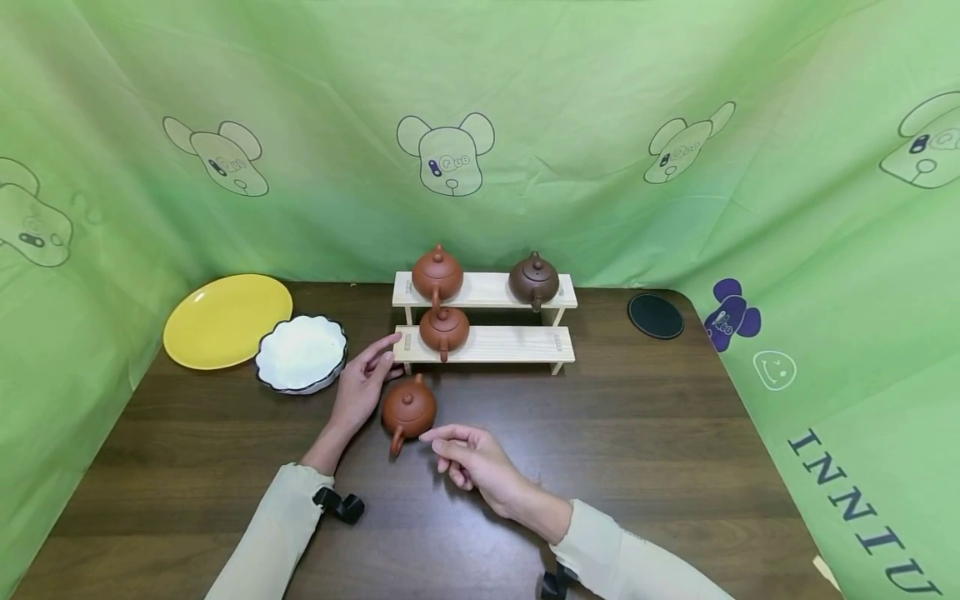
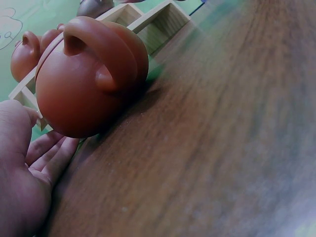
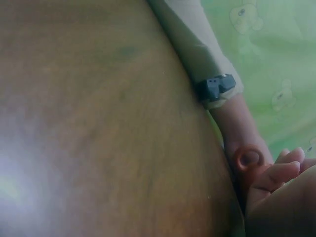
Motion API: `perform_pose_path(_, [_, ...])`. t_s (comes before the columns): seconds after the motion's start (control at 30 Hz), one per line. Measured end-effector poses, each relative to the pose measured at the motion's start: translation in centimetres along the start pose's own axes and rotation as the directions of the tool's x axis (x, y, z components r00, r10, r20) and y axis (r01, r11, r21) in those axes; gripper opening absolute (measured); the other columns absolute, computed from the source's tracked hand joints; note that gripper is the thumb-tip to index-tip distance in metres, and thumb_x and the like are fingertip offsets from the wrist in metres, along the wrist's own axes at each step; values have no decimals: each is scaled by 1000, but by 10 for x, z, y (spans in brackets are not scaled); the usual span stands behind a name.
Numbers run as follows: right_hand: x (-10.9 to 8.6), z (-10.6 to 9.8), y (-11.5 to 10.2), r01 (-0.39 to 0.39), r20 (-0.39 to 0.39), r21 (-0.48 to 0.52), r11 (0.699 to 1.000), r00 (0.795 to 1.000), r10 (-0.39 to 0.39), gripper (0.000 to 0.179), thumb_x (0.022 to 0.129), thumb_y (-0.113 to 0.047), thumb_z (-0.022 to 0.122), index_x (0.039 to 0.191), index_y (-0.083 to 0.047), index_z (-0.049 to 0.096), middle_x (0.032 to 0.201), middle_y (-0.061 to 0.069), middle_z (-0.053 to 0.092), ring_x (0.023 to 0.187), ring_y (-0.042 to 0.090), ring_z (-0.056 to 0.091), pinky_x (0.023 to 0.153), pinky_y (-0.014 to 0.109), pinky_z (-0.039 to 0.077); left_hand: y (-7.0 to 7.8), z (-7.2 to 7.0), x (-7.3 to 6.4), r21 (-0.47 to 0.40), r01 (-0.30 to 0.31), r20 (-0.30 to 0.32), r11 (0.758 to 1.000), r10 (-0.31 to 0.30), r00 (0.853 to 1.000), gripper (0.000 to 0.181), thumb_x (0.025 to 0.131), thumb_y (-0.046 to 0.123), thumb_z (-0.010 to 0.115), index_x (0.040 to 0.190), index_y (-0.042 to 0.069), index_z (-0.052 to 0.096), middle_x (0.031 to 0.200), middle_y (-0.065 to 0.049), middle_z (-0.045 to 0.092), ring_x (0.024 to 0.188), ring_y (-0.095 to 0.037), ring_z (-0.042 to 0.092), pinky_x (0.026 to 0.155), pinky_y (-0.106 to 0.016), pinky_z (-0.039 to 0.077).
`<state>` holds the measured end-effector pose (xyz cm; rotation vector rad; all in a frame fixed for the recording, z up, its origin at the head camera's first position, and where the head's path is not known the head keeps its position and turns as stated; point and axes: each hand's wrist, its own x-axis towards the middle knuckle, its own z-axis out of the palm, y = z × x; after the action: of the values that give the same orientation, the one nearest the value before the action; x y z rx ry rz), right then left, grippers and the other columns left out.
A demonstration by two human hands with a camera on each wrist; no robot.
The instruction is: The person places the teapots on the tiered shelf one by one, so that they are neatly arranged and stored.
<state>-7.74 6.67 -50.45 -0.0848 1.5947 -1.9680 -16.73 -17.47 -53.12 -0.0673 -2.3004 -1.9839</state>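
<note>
An orange-brown clay teapot (image 1: 408, 408) stands on the table between the hands, its handle toward the person. My left hand (image 1: 362, 387) is left of it, fingers stretched toward the left end of the lower wooden shelf (image 1: 510, 344); the fingertips appear to touch that end. In the left wrist view the teapot (image 2: 84, 89) hides part of these fingers. My right hand (image 1: 480, 467) is just right of the teapot, index finger extended near its handle, the other fingers loosely bent, holding nothing. A smaller orange-brown teapot (image 1: 444, 332) sits on the lower shelf.
On the upper shelf (image 1: 487, 289) stand another orange-brown teapot (image 1: 437, 275) and a dark brown teapot (image 1: 534, 281). To the left lie a yellow plate (image 1: 225, 321) and a scalloped white bowl (image 1: 302, 354). A black round coaster (image 1: 656, 316) lies at the right back. Green cloth surrounds the table.
</note>
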Motion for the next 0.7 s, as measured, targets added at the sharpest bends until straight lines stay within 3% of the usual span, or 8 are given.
perform_pose_path(0.33, [0, 8, 5, -47, 102, 30, 998, 994, 43, 41, 110, -8, 63, 148, 8, 64, 78, -5, 66, 52, 0, 48, 45, 11, 37, 0, -1, 0, 7, 1, 2, 1000, -1, 1000, 38, 117, 14, 58, 154, 8, 66, 134, -27, 75, 104, -22, 82, 93, -21, 66])
perform_pose_path(0.7, [5, 15, 7, -156, 209, 114, 981, 969, 129, 50, 113, -10, 58, 160, 4, 53, 83, -4, 69, 54, -1, 49, 47, 10, 38, -1, -1, -1, 12, 3, 1, 1000, -3, 1000, 38, 118, 16, 58, 154, 9, 66, 135, -26, 75, 107, -29, 82, 93, -21, 65])
